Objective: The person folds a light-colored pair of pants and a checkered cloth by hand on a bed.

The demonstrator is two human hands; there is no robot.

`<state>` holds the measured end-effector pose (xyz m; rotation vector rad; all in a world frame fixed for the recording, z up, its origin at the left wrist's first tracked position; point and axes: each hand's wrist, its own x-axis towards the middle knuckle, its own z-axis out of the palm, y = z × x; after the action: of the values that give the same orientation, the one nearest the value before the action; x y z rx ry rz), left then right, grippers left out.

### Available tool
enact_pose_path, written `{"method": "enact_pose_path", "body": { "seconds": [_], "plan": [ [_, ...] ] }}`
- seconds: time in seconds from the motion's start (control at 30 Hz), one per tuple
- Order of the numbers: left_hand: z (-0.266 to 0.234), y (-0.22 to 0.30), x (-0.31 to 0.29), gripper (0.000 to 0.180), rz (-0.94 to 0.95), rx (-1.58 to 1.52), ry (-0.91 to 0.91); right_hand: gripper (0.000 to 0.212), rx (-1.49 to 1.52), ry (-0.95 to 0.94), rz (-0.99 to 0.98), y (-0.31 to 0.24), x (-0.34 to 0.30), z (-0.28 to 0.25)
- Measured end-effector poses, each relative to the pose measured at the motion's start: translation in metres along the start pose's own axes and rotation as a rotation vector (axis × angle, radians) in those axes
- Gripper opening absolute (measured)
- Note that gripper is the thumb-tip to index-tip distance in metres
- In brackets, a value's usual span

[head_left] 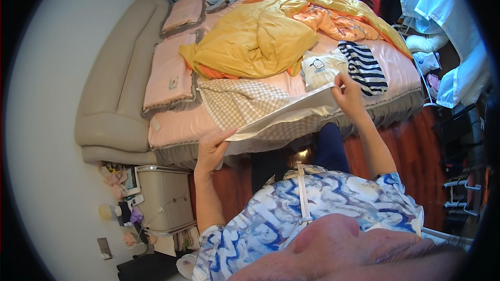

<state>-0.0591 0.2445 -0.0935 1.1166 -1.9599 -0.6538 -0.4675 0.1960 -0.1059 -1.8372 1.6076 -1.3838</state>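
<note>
A beige-and-white checked cloth with a white band along one edge is stretched between my hands, over the near side of the bed. My left hand pinches one end of the white band, thumb on top. At the other end, higher and to the right, my right hand grips the band between thumb and fingers. Part of the cloth rests on the bed and part hangs down before my legs. Just beyond my right hand lie a folded cream garment with a cartoon print and a black-and-white striped garment.
A rumpled yellow quilt covers the middle of the pink bed. Two pink pillows lean toward the beige headboard. A bedside cabinet stands at left; hanging light-blue clothes are at right.
</note>
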Motion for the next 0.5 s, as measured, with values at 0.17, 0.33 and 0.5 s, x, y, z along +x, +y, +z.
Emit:
{"method": "enact_pose_path", "body": {
  "seconds": [0.17, 0.33, 0.5],
  "plan": [
    [0.004, 0.007, -0.003, 0.033, 0.005, -0.105, -0.057, 0.008, -0.041, 0.282, -0.031, 0.005, 0.017, -0.009],
    [0.010, 0.011, -0.006, 0.020, -0.031, -0.039, -0.222, 0.012, 0.252, 0.392, -0.100, 0.011, 0.024, -0.020],
    [0.015, 0.003, -0.007, 0.018, -0.047, 0.039, -0.170, 0.012, 0.319, 0.349, -0.090, 0.008, 0.022, -0.033]
  ]
}}
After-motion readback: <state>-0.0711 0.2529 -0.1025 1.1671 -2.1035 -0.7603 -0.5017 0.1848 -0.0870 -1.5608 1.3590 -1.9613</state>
